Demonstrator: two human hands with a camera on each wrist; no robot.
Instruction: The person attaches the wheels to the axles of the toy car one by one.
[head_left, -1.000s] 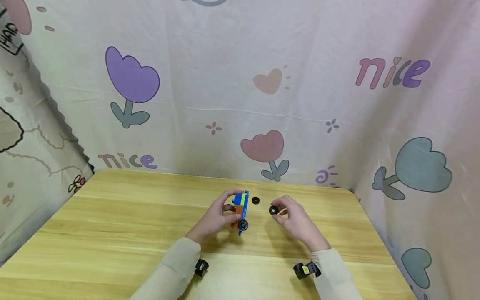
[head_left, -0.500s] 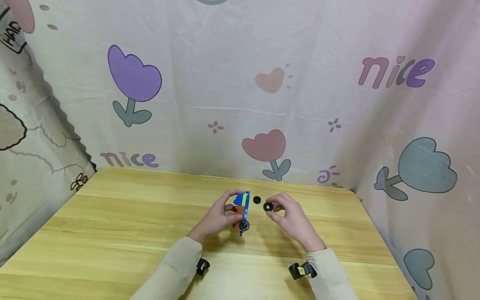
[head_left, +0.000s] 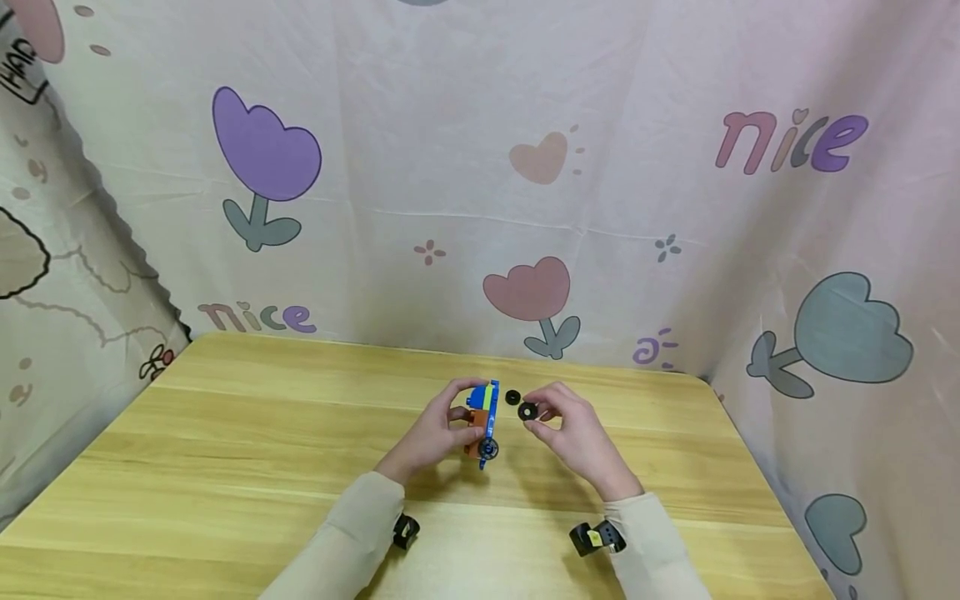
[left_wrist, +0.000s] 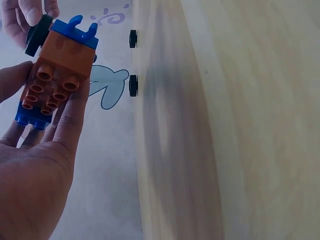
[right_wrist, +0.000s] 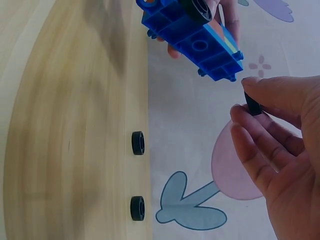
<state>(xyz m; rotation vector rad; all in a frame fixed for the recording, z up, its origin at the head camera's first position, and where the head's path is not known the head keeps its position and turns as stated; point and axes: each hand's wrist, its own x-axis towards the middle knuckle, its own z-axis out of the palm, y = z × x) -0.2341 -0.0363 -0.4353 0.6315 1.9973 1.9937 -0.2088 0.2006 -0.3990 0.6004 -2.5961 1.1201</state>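
Toy car (head_left: pixel 486 412) | left hand (head_left: pixel 429 433) grips | right hand (head_left: pixel 579 427) beside, pinching wheel (right_wrist: pixel 252 104)

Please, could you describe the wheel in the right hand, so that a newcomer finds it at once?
Above the wooden table, find the right hand, beside the blue-and-orange toy vehicle. Thumb and fingers pinch a small black wheel. Two loose wheels lie on the table and a mounted wheel is on the toy; only this one is pinched.

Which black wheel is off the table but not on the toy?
The wheel pinched in the right hand; two others lie on the table, and another is mounted on the toy's blue base.
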